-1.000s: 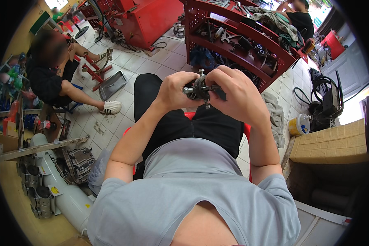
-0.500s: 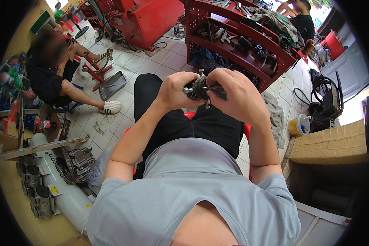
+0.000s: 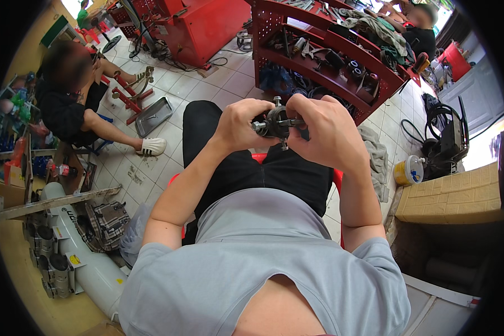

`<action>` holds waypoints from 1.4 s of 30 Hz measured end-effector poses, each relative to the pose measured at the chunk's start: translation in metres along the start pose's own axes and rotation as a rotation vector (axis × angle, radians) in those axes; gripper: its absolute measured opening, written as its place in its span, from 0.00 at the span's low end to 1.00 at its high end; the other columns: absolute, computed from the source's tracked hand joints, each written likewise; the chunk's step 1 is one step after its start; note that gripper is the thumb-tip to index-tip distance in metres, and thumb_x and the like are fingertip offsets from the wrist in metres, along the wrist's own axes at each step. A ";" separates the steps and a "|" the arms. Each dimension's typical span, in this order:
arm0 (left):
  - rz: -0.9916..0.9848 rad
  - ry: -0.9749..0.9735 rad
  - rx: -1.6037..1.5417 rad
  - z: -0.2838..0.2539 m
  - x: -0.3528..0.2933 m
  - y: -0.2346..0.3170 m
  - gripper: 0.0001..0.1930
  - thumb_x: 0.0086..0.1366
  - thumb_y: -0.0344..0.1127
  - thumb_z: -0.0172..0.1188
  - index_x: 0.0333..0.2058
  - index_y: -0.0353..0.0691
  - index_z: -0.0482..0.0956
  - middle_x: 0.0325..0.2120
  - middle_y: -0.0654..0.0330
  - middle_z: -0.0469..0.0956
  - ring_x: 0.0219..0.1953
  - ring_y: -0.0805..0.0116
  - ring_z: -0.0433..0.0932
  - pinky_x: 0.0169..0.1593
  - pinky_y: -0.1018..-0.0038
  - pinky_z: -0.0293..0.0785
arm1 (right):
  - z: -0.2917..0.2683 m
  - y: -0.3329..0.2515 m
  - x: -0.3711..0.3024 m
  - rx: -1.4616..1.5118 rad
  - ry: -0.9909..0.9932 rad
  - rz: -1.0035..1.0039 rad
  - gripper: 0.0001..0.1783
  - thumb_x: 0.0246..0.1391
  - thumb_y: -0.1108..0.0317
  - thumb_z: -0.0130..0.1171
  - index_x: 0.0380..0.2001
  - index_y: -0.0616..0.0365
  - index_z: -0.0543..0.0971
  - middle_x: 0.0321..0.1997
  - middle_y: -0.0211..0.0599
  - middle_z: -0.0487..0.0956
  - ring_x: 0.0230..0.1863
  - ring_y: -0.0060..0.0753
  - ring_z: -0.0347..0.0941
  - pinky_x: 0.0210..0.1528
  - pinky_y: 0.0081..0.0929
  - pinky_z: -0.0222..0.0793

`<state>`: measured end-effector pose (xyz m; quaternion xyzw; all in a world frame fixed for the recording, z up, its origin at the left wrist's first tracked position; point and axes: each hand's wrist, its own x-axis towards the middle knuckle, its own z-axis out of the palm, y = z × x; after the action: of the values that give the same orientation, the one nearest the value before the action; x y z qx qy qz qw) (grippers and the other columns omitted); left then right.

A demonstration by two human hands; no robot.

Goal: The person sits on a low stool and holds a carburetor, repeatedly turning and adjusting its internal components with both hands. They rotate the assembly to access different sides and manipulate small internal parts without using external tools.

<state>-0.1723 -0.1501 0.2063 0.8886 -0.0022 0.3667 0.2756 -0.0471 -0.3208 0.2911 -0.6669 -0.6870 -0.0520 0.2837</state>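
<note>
Over my lap, between my knees, I hold a dark round metal part with bolts (image 3: pixel 277 120) sticking out around its rim. My left hand (image 3: pixel 238 119) is closed around its left side, beside a silver bolt that points left. On the opposite side, my right hand (image 3: pixel 331 131) pinches at a bolt with its thumb and fingers. Another bolt stands up at the far side and one points down toward me. My curled fingers hide some of the part, so its exact kind is unclear.
A red tool cart (image 3: pixel 330 73) with wrenches and rags stands ahead. Left of me sits a person (image 3: pixel 67 95) near a grey metal tray (image 3: pixel 154 116). A white cylinder tank (image 3: pixel 89 263) lies at lower left; a yellow-and-white bucket (image 3: pixel 410 170) stands at right.
My right fingers have shifted around the bolt, and the metal part has turned slightly, showing more of its round face. The person at the far right has moved their head and arm.
</note>
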 end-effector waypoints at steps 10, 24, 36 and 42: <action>-0.004 0.026 -0.004 -0.002 0.000 0.001 0.28 0.33 0.38 0.78 0.37 0.39 0.82 0.31 0.55 0.83 0.34 0.54 0.82 0.40 0.65 0.78 | -0.006 -0.004 0.000 -0.107 -0.087 0.081 0.15 0.39 0.68 0.65 0.31 0.55 0.72 0.23 0.36 0.76 0.29 0.42 0.76 0.38 0.33 0.65; -0.057 -0.005 -0.008 0.002 -0.001 -0.002 0.27 0.33 0.38 0.79 0.37 0.39 0.82 0.31 0.55 0.83 0.34 0.54 0.82 0.40 0.65 0.78 | -0.004 -0.003 -0.001 -0.062 0.044 0.030 0.19 0.42 0.63 0.64 0.38 0.55 0.74 0.27 0.37 0.77 0.29 0.44 0.75 0.37 0.37 0.66; -0.057 -0.076 -0.149 -0.004 0.001 -0.003 0.23 0.35 0.32 0.81 0.34 0.37 0.82 0.29 0.59 0.82 0.30 0.71 0.80 0.38 0.73 0.76 | -0.011 0.008 0.003 0.322 0.142 -0.139 0.21 0.37 0.79 0.54 0.41 0.58 0.77 0.35 0.40 0.77 0.36 0.43 0.76 0.38 0.35 0.71; -0.114 -0.078 -0.188 -0.004 -0.001 -0.007 0.27 0.34 0.38 0.78 0.38 0.39 0.82 0.30 0.56 0.83 0.33 0.56 0.82 0.40 0.66 0.77 | -0.005 0.016 0.002 0.399 0.095 -0.163 0.18 0.42 0.79 0.54 0.40 0.59 0.76 0.36 0.40 0.79 0.35 0.44 0.76 0.39 0.36 0.72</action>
<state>-0.1745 -0.1428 0.2045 0.8710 0.0033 0.3137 0.3780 -0.0305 -0.3193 0.2914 -0.5364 -0.7213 0.0311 0.4370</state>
